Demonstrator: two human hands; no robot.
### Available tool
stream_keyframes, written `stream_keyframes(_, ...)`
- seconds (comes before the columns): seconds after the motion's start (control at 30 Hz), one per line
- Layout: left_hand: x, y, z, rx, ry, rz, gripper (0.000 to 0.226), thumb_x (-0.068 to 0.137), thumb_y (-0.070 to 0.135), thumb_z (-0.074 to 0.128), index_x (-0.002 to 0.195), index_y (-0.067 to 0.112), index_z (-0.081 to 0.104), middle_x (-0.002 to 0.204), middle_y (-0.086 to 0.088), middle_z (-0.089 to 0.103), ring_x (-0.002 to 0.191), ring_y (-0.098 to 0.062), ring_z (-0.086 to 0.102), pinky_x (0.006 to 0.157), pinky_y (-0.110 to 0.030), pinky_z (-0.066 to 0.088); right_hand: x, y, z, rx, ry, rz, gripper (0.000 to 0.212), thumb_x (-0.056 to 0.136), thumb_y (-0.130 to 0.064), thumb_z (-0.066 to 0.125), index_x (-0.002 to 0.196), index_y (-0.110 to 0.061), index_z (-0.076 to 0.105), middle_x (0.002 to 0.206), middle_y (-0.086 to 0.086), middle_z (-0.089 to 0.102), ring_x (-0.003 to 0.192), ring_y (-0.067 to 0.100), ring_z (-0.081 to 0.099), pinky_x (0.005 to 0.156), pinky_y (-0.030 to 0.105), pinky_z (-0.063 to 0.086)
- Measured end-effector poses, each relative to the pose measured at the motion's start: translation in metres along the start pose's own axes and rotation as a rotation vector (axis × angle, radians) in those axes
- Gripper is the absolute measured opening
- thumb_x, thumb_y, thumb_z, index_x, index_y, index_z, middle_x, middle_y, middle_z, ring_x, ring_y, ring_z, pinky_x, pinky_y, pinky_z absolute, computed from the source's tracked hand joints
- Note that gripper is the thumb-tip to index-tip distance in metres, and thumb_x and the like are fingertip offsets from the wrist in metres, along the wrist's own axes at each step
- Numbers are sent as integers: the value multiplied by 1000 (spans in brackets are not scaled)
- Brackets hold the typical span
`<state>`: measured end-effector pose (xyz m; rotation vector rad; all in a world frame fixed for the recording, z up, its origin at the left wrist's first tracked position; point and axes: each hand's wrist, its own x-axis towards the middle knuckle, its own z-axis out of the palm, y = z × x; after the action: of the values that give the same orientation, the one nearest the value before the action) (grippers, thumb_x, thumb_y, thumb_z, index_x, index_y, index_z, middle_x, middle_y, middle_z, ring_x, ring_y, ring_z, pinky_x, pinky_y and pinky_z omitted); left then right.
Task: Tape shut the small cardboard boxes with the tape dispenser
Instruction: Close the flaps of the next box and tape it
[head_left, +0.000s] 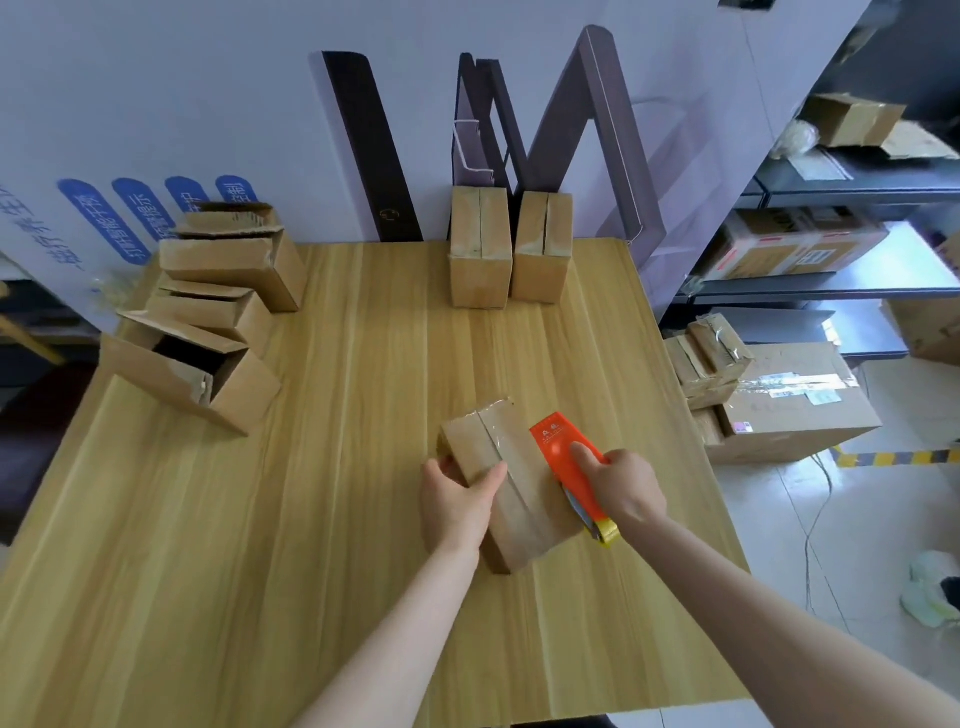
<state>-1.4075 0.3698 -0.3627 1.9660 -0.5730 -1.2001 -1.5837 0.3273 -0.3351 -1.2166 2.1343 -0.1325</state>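
Left hand (457, 501) gripping small cardboard box (530, 501), right hand (626, 486) gripping orange tape dispenser (558, 452).
Left thumb laid across box top close to the centre seam, other fingers curled round its left side; box flat on wooden table (311, 467), flaps closed, clear tape strip (498, 439) shining along the seam just beyond the thumb tip. Right fingers closed round dispenser, one finger stretched along its orange body; dispenser touching box's right edge, just right of the left thumb. Far beyond the fingertips, two closed boxes (480, 249) upright at table's back edge; well left of the left fingers, open boxes (228, 260) lying heaped.
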Motion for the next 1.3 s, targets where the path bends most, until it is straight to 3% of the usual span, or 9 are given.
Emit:
stream_keyframes(0.17,-2,-14,-19,171,86,1,76,75,46,74,136,20,36,114,4,54,97,-19,59,83,-41,52,0,-18,-7,12,45,-49,55,90,-61,46,71,-11,60,65,1,58,59,18,55,52,26,35)
stream_keyframes(0.33,9,15,-29,237,224,370,47,87,20,66,129,24,47,110,11,53,99,-9,55,76,-24,46,-11,-25,-9,287,118,-65,54,89,-56,52,63,-8,56,59,5,54,58,24,52,53,30,35)
stream_keyframes(0.5,54,50,-32,728,-63,689,46,91,14,57,137,18,49,142,3,46,131,-17,42,107,-30,36,-32,-53,4,650,73,-18,51,89,-50,59,61,-8,55,61,5,53,55,18,49,51,30,37)
stream_keyframes(0.6,63,48,-30,961,-167,566,54,90,36,60,139,19,45,142,1,45,131,-21,40,104,-34,38,-37,-58,16,721,59,20,49,88,-50,60,62,-10,56,62,4,57,56,18,53,53,29,40)
stream_keyframes(0.73,41,20,-38,1093,38,609,50,90,51,53,131,22,52,118,0,54,113,-22,48,87,-35,43,-36,-53,21,688,47,38,52,87,-54,60,62,-9,54,63,6,55,57,21,51,56,30,39)
stream_keyframes(0.9,52,29,-33,1179,-51,661,47,89,39,62,131,19,53,119,-2,59,116,-22,52,116,-40,21,-36,-60,22,611,34,11,52,86,-56,59,66,-8,60,61,6,59,56,21,55,57,31,43)
stream_keyframes(0.97,58,39,-30,1054,-168,529,44,86,29,68,127,20,54,119,-3,59,109,-24,57,99,-34,42,-34,-61,18,626,44,38,52,87,-56,58,67,-8,59,63,7,57,57,21,53,55,31,41)
stream_keyframes(1.03,64,43,-32,991,-259,435,51,85,26,69,132,26,49,123,0,58,107,-23,59,77,-28,45,-32,-61,15,646,38,65,51,87,-55,59,69,-7,57,65,9,56,57,21,52,55,31,40)
stream_keyframes(1.3,68,60,-37,963,-410,274,41,82,31,66,119,37,49,113,8,62,99,-20,62,77,-27,45,-41,-64,28,576,71,27,60,86,-58,57,75,1,67,66,10,64,60,24,59,60,35,48)
